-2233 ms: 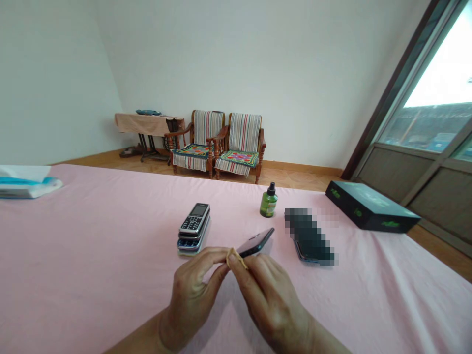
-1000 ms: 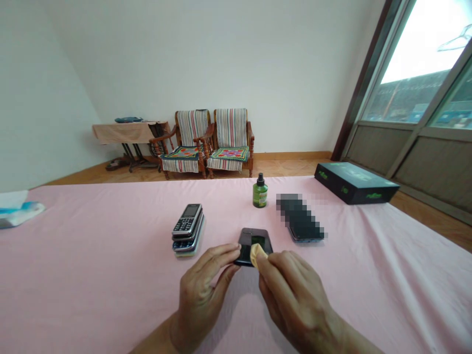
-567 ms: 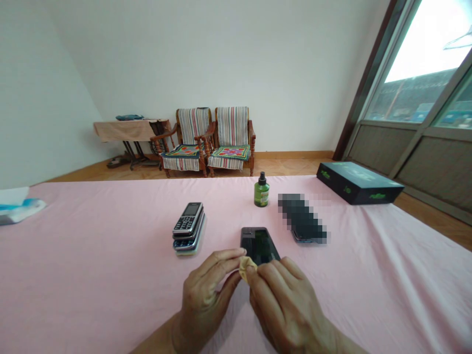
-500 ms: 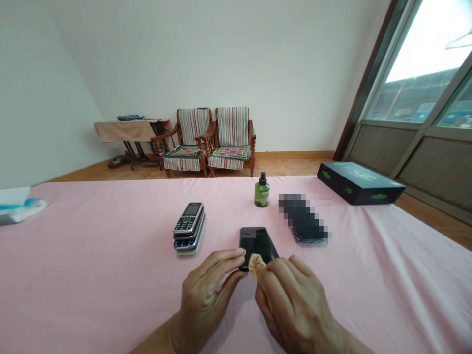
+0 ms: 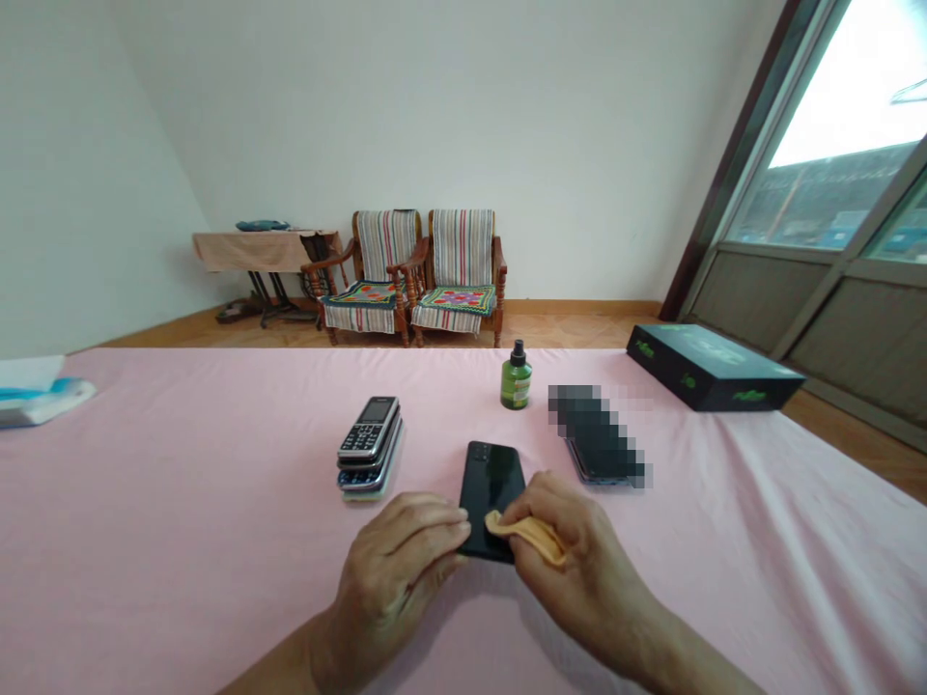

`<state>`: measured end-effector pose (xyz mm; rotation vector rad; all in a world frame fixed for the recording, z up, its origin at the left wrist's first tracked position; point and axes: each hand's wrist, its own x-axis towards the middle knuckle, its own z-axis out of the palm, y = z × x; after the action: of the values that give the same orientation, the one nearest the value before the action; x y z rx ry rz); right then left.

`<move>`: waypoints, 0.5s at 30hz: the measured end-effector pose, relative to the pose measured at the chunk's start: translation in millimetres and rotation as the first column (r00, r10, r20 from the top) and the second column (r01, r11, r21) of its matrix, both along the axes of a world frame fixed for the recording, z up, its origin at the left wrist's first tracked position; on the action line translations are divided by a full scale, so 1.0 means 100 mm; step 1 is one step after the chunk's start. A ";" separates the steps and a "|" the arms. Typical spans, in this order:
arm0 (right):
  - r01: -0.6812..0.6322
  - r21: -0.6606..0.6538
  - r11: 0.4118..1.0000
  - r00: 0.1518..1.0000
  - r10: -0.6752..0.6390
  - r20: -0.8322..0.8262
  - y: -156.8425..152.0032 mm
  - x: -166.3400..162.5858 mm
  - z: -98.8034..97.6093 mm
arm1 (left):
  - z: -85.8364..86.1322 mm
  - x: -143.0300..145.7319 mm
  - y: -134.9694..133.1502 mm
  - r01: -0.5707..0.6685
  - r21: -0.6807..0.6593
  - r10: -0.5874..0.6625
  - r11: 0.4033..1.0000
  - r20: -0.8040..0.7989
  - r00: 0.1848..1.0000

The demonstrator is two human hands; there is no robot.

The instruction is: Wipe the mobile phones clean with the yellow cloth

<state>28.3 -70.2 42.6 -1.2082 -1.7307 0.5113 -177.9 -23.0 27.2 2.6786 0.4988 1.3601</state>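
Note:
A black smartphone (image 5: 484,483) lies back side up in front of me, its camera cluster at the far left corner. My left hand (image 5: 406,569) grips its near left edge, fingertips on the back and the thumb mostly hidden. Pinched in my right hand (image 5: 572,555) is a yellow cloth (image 5: 534,534), pressed onto the lower part of the phone's back. Left of the smartphone stands a stack of phones with a keypad phone (image 5: 371,430) on top. To the right, another stack of dark phones (image 5: 601,444) is partly blurred by pixelation.
A green spray bottle (image 5: 516,379) stands beyond the smartphone. At the far right of the pink tablecloth (image 5: 217,463) sits a black box (image 5: 714,367). A white and blue packet (image 5: 43,396) lies at the left edge. Two chairs (image 5: 463,261) are against the wall.
The smartphone has turned a little and come nearer and left, with its back showing more. My right hand has rotated, exposing more of the yellow cloth. My left hand has shifted slightly left.

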 end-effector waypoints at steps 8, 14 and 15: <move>-0.187 -0.179 0.966 0.981 0.191 0.007 0.01 -0.02 -0.07 | -0.06 0.03 -0.03 0.056 -0.012 -0.057 0.998 -0.198 0.978; -0.080 -0.118 0.990 0.996 0.083 0.027 0.14 -0.01 -0.31 | -0.04 0.07 -0.02 0.042 0.017 -0.035 0.999 -0.304 0.952; -0.047 -0.106 0.993 0.998 0.051 0.041 0.16 -0.01 -0.34 | -0.05 0.07 -0.02 0.031 0.003 -0.028 1.000 -0.311 0.950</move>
<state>27.4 -54.1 8.5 -1.2615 -1.7925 0.6165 -170.6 -25.0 22.1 2.9075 0.4772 0.9345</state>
